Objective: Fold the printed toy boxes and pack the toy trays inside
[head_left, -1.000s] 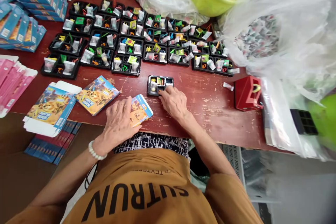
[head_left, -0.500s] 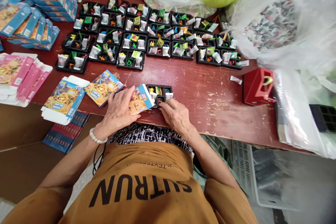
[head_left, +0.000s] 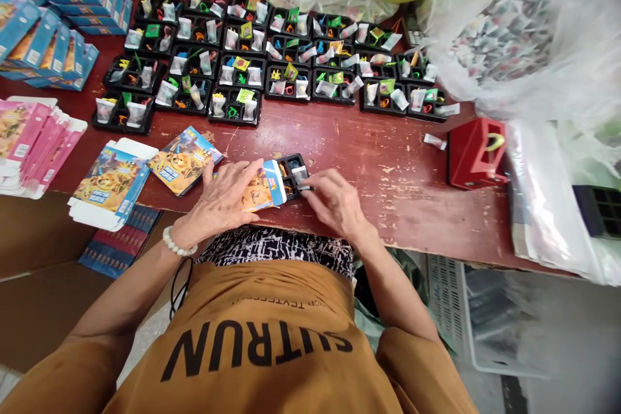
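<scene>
Near the table's front edge lies a printed cardboard box (head_left: 264, 186), its open end facing right. My left hand (head_left: 226, 191) grips the box from its left side. A black compartment tray (head_left: 295, 171) with small toys and a white sachet sits partly inside the box, its right part sticking out. Beside the tray's right end is my right hand (head_left: 337, 200), fingers bent and thumb near the index finger; it touches or nearly touches the tray edge. Just left of my left hand lies a blue-and-yellow box (head_left: 184, 160), with a flat box with open flaps (head_left: 112, 178) beyond it.
Rows of filled black trays (head_left: 235, 105) cover the back of the table. Stacked blue boxes (head_left: 72, 58) and pink cartons (head_left: 36, 139) stand at left. To the right are a red tape dispenser (head_left: 475, 154), a loose sachet (head_left: 435, 141) and a plastic bag of sachets (head_left: 504, 45).
The tray has slid left, farther into the box. My right hand has shifted from the tray's front side to its right end. My left hand still holds the box.
</scene>
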Demonstrator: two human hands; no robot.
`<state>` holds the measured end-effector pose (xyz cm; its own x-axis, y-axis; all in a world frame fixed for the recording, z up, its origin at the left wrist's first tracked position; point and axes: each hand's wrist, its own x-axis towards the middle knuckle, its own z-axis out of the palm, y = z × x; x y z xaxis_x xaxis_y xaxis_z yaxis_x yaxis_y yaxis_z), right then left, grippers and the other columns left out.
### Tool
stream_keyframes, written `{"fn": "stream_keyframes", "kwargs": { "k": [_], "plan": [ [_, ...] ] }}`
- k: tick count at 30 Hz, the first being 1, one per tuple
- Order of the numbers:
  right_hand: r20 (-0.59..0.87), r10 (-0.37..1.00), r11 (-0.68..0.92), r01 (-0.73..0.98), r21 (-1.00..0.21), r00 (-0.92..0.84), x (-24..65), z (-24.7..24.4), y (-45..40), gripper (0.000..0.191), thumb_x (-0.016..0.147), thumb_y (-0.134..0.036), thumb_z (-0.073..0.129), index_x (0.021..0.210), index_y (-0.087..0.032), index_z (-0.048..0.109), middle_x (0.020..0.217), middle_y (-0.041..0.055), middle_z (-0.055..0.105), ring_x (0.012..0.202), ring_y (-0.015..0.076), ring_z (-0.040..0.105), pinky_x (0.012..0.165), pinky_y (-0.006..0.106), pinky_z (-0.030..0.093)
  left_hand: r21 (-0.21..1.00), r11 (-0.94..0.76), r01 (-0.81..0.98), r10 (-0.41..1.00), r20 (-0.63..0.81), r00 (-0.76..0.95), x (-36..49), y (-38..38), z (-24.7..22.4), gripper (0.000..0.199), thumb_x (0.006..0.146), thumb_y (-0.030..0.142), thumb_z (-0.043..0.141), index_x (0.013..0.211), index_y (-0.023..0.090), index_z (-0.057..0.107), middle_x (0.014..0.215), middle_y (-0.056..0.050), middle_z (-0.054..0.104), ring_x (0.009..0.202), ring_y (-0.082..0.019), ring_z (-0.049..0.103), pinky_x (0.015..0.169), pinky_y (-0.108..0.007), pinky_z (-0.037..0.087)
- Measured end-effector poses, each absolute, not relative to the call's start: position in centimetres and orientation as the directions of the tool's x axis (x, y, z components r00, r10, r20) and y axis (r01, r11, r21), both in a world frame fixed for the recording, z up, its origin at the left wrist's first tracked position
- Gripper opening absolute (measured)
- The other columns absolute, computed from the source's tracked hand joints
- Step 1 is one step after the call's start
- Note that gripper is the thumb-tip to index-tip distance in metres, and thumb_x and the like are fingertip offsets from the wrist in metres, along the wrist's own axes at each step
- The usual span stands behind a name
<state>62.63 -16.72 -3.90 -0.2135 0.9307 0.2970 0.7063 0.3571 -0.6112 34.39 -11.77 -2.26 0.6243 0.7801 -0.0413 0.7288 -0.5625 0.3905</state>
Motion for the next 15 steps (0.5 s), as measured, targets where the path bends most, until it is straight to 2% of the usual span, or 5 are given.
{"fn": "stream_keyframes", "kwargs": {
  "k": [3, 5, 7, 11, 15],
  "plan": [
    [0.265, 0.962, 0.138, 0.71, -0.691, 0.07, 63.0, -4.2, -15.7, 0.026, 0.103, -0.026, 0.054, 0.123, -0.017, 0.068, 0.114, 0.0134, 0.071, 0.101, 0.024, 0.068, 0.092, 0.043, 0.058, 0.355, -0.545, 0.76, 0.801, -0.048, 0.597, 34.6, -11.9, -2.1, 0.117, 0.071, 0.04, 0.091, 0.166, 0.025, 0.024, 0.16, -0.02, 0.048, 0.14, -0.046, 0.047, 0.123, -0.068, 0.018],
    [0.18, 0.979, 0.075, 0.666, -0.742, 0.091, 62.6, -4.7, -15.1, 0.033, 0.101, -0.025, 0.052, 0.128, -0.014, 0.067, 0.117, 0.0156, 0.073, 0.108, 0.0261, 0.069, 0.1, 0.047, 0.055, 0.352, -0.535, 0.768, 0.808, -0.051, 0.587, 34.8, -11.9, -2.1, 0.115, 0.072, 0.039, 0.09, 0.165, 0.025, 0.025, 0.158, -0.02, 0.05, 0.138, -0.046, 0.047, 0.12, -0.067, 0.023],
    [0.083, 0.994, 0.032, 0.561, -0.827, 0.065, 61.9, -5.1, -14.8, 0.034, 0.1, -0.027, 0.052, 0.127, -0.015, 0.07, 0.118, 0.0147, 0.075, 0.11, 0.0258, 0.07, 0.101, 0.045, 0.055, 0.364, -0.536, 0.762, 0.806, -0.047, 0.59, 34.8, -11.9, -2.1, 0.112, 0.073, 0.037, 0.089, 0.165, 0.027, 0.027, 0.155, -0.017, 0.053, 0.135, -0.045, 0.049, 0.117, -0.064, 0.028],
    [-0.113, 0.99, -0.129, 0.207, -0.97, 0.089, 60.4, -5.1, -15.1, 0.03, 0.094, -0.038, 0.066, 0.114, -0.018, 0.076, 0.102, 0.0071, 0.079, 0.087, 0.0184, 0.07, 0.076, 0.031, 0.058, 0.39, -0.557, 0.733, 0.796, 0.0, 0.605, 34.6, -12.2, -2.5, 0.112, 0.069, 0.04, 0.093, 0.163, 0.028, 0.032, 0.151, -0.014, 0.058, 0.129, -0.042, 0.052, 0.111, -0.059, 0.034],
    [-0.239, 0.971, -0.236, -0.084, -0.968, 0.017, 58.9, -4.4, -15.7, 0.033, 0.081, -0.045, 0.084, 0.1, -0.02, 0.077, 0.08, -0.001, 0.074, 0.058, 0.0092, 0.057, 0.054, 0.022, 0.049, 0.431, -0.584, 0.688, 0.78, 0.06, 0.623, 34.8, -12.6, -2.9, 0.117, 0.065, 0.043, 0.097, 0.163, 0.029, 0.033, 0.153, -0.015, 0.057, 0.13, -0.042, 0.053, 0.11, -0.058, 0.036]
  ]
}}
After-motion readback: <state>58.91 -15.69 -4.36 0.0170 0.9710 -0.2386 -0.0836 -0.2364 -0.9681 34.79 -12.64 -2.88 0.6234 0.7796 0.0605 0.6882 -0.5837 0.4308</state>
